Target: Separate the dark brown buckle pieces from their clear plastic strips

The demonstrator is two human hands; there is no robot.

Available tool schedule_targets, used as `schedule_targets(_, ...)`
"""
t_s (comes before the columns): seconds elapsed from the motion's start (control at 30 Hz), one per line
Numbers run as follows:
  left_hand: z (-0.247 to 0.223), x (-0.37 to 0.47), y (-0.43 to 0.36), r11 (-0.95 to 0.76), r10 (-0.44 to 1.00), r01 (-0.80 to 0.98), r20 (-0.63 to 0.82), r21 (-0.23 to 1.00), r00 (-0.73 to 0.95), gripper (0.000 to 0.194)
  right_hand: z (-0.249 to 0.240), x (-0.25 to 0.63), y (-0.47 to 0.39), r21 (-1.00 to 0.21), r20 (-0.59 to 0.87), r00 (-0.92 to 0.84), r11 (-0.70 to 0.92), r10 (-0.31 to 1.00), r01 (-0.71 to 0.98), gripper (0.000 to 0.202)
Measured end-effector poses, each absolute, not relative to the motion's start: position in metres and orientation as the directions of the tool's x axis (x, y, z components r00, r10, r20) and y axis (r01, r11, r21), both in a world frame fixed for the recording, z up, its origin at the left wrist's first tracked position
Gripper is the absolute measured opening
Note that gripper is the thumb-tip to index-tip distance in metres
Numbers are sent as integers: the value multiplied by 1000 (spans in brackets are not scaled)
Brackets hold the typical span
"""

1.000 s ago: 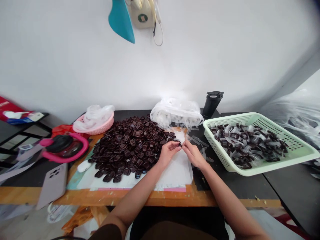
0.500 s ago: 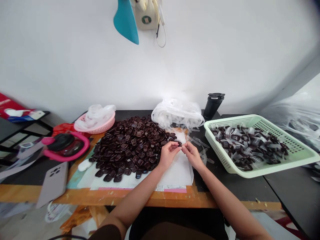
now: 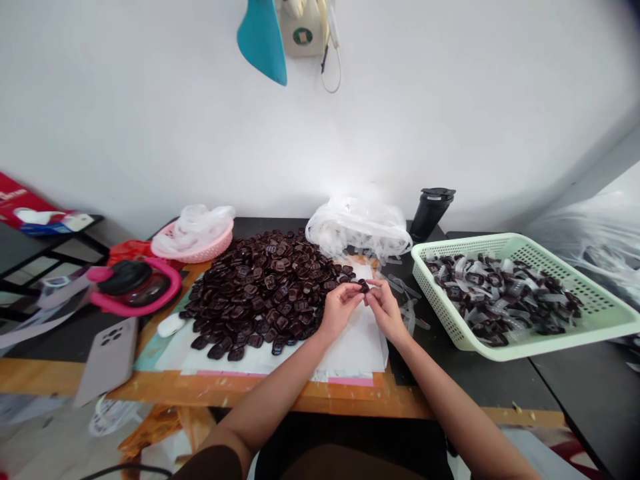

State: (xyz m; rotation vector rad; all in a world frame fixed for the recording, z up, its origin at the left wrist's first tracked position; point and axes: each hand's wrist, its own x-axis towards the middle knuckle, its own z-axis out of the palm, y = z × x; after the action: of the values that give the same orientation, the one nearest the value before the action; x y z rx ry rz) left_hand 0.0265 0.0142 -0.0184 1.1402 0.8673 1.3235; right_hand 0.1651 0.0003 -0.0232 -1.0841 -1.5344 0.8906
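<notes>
My left hand and my right hand meet over a white sheet. Pinched between their fingertips is a small dark brown buckle, partly covered by the fingers. Any strip on it is too small to make out. Just left of my left hand spreads a big heap of similar dark buckles. Beyond my hands lies a clear plastic bag of translucent strips, and several loose strips lie right of my right hand.
A pale green basket at the right holds dark buckles with translucent strips. Behind it stands a black tumbler. At the left are a pink basket, a pink-handled jug, a phone and a white mouse-shaped object.
My right hand's fingers have shifted slightly up around the buckle, and more of it shows between the hands. The whole view has moved a little.
</notes>
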Motion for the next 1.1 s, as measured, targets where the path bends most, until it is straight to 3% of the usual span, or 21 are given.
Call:
schedule_targets(0.17,-23,24,18,-136,985,-225,157,965,78,18,-20,165,0,-869,362,-160,395,918,298,48)
schedule_targets(0.43,-22,25,20,-163,981,-257,184,953,59,17,-17,169,2,-809,371,-248,443,895,388,40)
schedule_targets(0.73,-21,18,19,-336,940,-4,335,942,57,17,-19,171,3,-784,361,-260,443,896,436,37)
schedule_targets(0.93,-26,24,20,-170,960,-150,198,974,200,31,-16,175,4,-768,370,-235,438,899,467,42)
schedule_targets(1.1,-25,23,21,-203,964,-190,231,960,133,19,-14,176,3,-783,372,-227,435,900,444,42)
